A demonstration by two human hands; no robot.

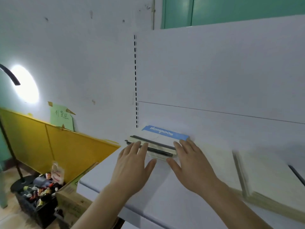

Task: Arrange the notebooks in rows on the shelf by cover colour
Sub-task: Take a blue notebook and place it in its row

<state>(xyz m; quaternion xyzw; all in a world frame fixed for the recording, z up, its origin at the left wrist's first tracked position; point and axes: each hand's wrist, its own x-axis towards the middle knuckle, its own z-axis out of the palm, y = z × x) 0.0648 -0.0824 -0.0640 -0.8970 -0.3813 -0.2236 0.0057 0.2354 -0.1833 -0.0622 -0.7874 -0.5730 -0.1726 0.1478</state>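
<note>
1. White shelf board (165,192) is seen from above, backed by a white panel with a slotted upright (135,80); a scuffed white wall is seen left of the upright.
2. Notebook stack (153,147) is laid flat against the back panel, just right of the upright's foot; a white cover with a blue "Notebook" band (165,133) is on top, and dark bindings face the person.
3. Left hand (133,164) is held flat, fingers straight, fingertips touching the stack's near-left edge; nothing is gripped.
4. Right hand (189,161) is likewise spread and flat, fingertips against the stack's near-right corner; nothing is held.
5. Judged purpose: both palms are set against the front edge so the stack can be squared and pushed back to the panel, starting one colour row.
6. A second pile of notebooks (267,184) is left well to the right of the stack on the same board, blurred; cover colour cannot be told reliably. It is probably still to be sorted.
7. Task is judged early: only one tidy stack is formed.
8. Left of the shelf, below: yellow board (49,142), green paper note (61,118) taped above it, black crate of small packets (39,195), cardboard box (72,199), lamp with bright round head (24,83).
</note>
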